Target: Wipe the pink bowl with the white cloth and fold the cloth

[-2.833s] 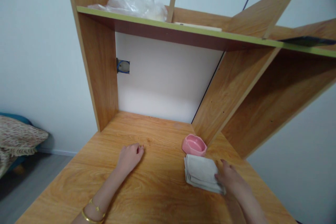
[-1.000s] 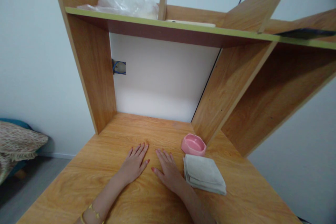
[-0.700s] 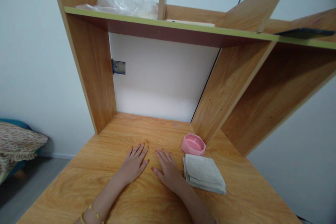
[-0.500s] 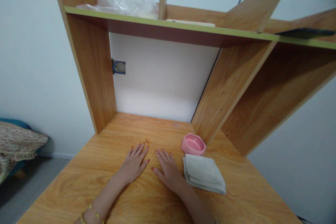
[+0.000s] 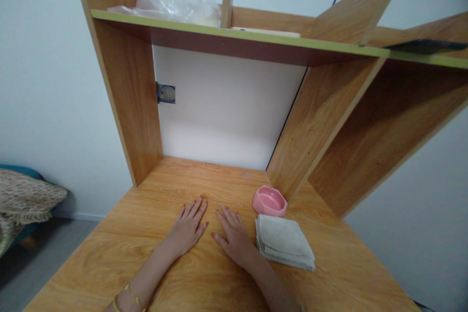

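My left hand lies flat on the wooden desk, its fingers stretched out and a gold bracelet on the wrist. Beside it, my right hand also rests palm down on the wood with fingers apart. Neither hand holds anything. A folded pale grey cloth lies just right of my right hand. Behind the cloth, close to it, stands a pink ashtray-like dish with an angular rim, near the foot of an upright board.
Wooden uprights frame the desk on the left and right. Overhead runs a shelf bearing a clear plastic bag and a dark flat object. A wall socket opening shows at the back. A patterned cloth covers blue furniture at far left.
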{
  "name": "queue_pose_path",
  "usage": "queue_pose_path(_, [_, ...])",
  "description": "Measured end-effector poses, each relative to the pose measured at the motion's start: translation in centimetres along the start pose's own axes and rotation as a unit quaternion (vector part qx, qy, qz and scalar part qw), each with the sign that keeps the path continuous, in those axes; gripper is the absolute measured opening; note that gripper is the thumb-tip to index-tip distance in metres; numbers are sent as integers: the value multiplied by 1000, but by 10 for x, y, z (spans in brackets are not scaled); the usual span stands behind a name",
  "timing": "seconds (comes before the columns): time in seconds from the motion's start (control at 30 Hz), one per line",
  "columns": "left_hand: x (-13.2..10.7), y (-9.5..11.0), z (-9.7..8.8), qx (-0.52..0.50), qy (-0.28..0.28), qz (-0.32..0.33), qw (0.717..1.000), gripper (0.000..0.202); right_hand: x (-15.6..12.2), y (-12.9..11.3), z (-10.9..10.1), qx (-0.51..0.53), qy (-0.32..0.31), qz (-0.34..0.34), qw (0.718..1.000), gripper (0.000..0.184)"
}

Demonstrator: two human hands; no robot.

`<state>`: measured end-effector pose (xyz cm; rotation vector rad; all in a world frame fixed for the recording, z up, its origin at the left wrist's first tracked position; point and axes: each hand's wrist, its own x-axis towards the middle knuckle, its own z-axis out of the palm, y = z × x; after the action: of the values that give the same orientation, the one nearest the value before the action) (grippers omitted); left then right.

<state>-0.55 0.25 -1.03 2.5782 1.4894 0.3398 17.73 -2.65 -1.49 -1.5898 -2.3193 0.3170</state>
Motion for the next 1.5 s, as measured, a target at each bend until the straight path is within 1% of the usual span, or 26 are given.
queue_pose_path(0.07, [0,0,0,-1,6,0,1000,52,0,0,0,-1,3,-1,1000,56])
queue_pose_path(0.23, [0,-1,2,3,-12,-1,1000,52,0,0,0,2,4,-2,1000,56])
queue_pose_path(0.87, [1,2,-3,14,-35,-6,999,52,0,-2,-2,6,-3,4,1000,56])
queue_pose_path(1.17, [1,2,-4,24,-41,-8,999,52,1,-2,-4,10,-29,10,999,59])
queue_pose_path(1.5, [1,1,-3,23,-40,-6,999,52,0,-3,-4,8,-16,10,1000,58])
